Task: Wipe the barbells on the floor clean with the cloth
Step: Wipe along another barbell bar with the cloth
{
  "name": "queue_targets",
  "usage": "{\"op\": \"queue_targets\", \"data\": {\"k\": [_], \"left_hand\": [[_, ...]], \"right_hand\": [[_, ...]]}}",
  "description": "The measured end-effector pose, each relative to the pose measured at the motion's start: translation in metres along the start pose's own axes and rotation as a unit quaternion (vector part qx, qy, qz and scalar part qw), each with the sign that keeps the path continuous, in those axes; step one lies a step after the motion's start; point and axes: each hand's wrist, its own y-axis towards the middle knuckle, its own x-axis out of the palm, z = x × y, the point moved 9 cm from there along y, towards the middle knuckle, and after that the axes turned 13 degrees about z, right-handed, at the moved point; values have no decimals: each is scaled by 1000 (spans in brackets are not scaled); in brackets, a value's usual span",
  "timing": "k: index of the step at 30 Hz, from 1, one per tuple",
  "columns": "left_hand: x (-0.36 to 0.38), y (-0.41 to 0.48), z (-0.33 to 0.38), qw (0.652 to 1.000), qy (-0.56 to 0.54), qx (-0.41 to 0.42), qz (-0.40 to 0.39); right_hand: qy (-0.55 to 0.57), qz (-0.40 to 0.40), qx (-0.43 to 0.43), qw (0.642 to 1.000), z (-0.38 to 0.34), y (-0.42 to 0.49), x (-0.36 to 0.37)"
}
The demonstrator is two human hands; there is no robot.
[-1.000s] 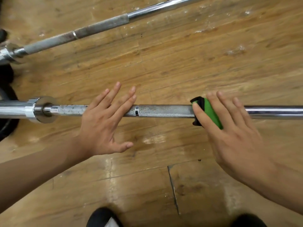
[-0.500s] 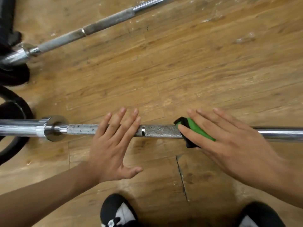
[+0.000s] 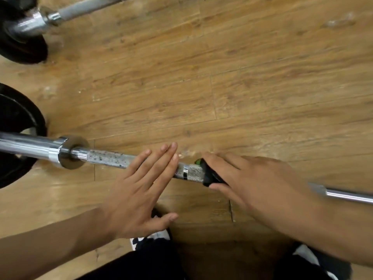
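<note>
Left hand [image 3: 139, 190] flat, straight fingers resting across the barbell [image 3: 109, 157], right hand [image 3: 256, 184] just beside them, nearly straight fingers pressing the cloth [image 3: 210, 176] onto the barbell, cloth showing beneath the right fingertips

The left hand [image 3: 141, 190] lies flat across the barbell [image 3: 109, 158] on the wood floor [image 3: 242, 77], while the right hand [image 3: 256, 182] presses a green-black cloth [image 3: 210, 177] onto it.
</note>
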Motion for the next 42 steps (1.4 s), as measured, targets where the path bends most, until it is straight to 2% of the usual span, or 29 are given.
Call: {"op": "queue_targets", "data": {"k": [4, 6, 9, 14, 18, 22, 26, 30, 34, 42], "left_hand": [[-4, 3, 0, 999, -2, 46, -15], [-2, 2, 4, 998, -1, 54, -11], [-1, -5, 13, 999, -3, 49, -14], [-2, -13, 21, 998, -6, 55, -17], [-2, -17, 21, 996, 6, 78, -31], [-1, -15, 21, 994, 6, 106, -19], [-1, -12, 20, 995, 5, 100, 7], [1, -3, 15, 995, 1, 100, 3], [0, 11, 4, 995, -5, 101, 3], [1, 48, -22, 995, -34, 92, 11]], "right_hand": [[-50, 27, -15, 998, 30, -70, -19], [-53, 17, -19, 998, 26, -84, -21], [-48, 13, 18, 999, 2, -68, -12], [12, -16, -4, 1000, -44, -27, 12], [26, -24, 12, 999, -28, -46, 6], [-51, -5, 4, 999, 6, -88, -13], [-74, -8, 14, 997, -3, -80, -9], [-51, -18, -51, 997, -29, -53, 5], [-81, -9, -74, 994, 2, -64, -9], [-186, 42, 30, 981, 84, -111, -49]]}}
